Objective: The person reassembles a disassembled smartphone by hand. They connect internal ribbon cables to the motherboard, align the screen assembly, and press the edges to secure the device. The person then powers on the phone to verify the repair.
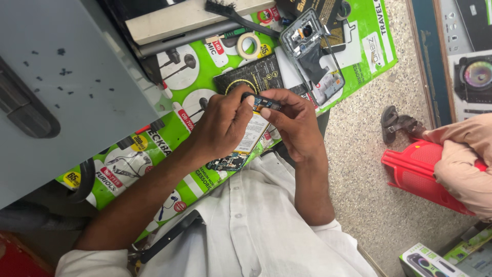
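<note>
Here, both hands meet over the middle of the counter (359, 56), which is covered by a bright green printed sheet (189, 190). The left hand (223, 125) and the right hand (292, 123) are both closed around a small dark circuit-board strip with blue and gold spots (264, 102), pinching it between thumbs and fingertips from either end. The strip is held just above the sheet, a little in front of the person's white shirt (256, 225).

Beneath the hands lies a pale flat rectangular part (254, 137), partly hidden by them, and just below it, beside the left wrist, sits a dark, blue-tinted circuit board (228, 162). Just beyond the fingers lies a black rectangular piece with a yellow ring pattern (253, 77). Farther up and to the right rests an opened grey phone frame with its camera cut-out showing (310, 54). Near it lie a small roll of pale tape (249, 45) and a black brush (233, 13).

A large grey metal box dotted with tiny black screws (61, 82) stands well to the left. At the right edge, another person's sleeve (461, 159) rests on a red plastic stool (425, 177) on the speckled floor (359, 179).
</note>
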